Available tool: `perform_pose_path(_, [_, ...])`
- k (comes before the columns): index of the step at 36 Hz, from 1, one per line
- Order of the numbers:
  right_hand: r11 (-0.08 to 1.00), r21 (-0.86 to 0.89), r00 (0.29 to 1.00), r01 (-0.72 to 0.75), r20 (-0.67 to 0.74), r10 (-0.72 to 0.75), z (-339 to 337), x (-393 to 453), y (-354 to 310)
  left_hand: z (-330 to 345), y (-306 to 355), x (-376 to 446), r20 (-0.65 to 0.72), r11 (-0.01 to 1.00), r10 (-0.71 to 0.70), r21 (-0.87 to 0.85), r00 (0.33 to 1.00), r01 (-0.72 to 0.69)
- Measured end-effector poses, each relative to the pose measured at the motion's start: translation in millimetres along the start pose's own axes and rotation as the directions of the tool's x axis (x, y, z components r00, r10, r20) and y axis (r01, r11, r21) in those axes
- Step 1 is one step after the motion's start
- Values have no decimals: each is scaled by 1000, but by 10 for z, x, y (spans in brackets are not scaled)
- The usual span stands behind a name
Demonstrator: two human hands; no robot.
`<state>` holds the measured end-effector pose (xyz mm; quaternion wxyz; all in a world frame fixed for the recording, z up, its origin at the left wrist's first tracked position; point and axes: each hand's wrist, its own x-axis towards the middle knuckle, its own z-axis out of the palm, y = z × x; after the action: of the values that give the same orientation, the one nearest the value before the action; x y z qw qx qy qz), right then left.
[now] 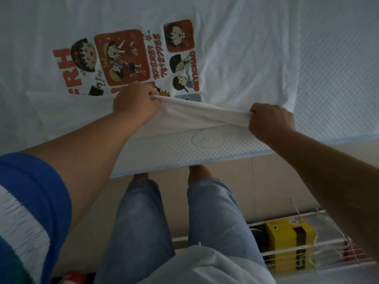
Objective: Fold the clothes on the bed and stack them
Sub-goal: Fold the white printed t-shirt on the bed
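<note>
A white T-shirt (225,58) with a red and brown cartoon print lies spread flat on the bed, print side up. Its near edge (201,113) is lifted off the mattress and stretched between my two hands. My left hand (135,103) grips the fabric at the left end of that lifted edge, just below the print. My right hand (270,121) grips the right end, close to the shirt's right side. Both fists are curled tight round bunched cloth.
The bed's white textured mattress cover (332,78) with a pale blue trim runs to its near edge (184,160). Below it are my legs in light jeans (143,222). A white wire rack (307,242) holding a yellow box (289,240) stands at lower right.
</note>
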<state>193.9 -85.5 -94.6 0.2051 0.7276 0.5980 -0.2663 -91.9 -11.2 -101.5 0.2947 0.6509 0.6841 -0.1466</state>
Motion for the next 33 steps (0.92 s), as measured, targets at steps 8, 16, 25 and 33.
perform_pose_path(8, [990,128,995,53,76,-63,-638,488,234,-49,57,77,-132,982,-92,-173,987,69])
perform_pose_path(16, [977,213,1000,23,8,-25,-725,1052,236,-19,142,308,-68,960,-193,-219,979,175])
perform_pose_path(25, [822,513,962,-247,25,272,-456,874,639,-29,389,432,32,1000,-17,-15,999,17])
perform_pose_path(33, [753,644,975,-138,-45,218,-541,869,679,-156,490,541,106,975,135,162,985,-151])
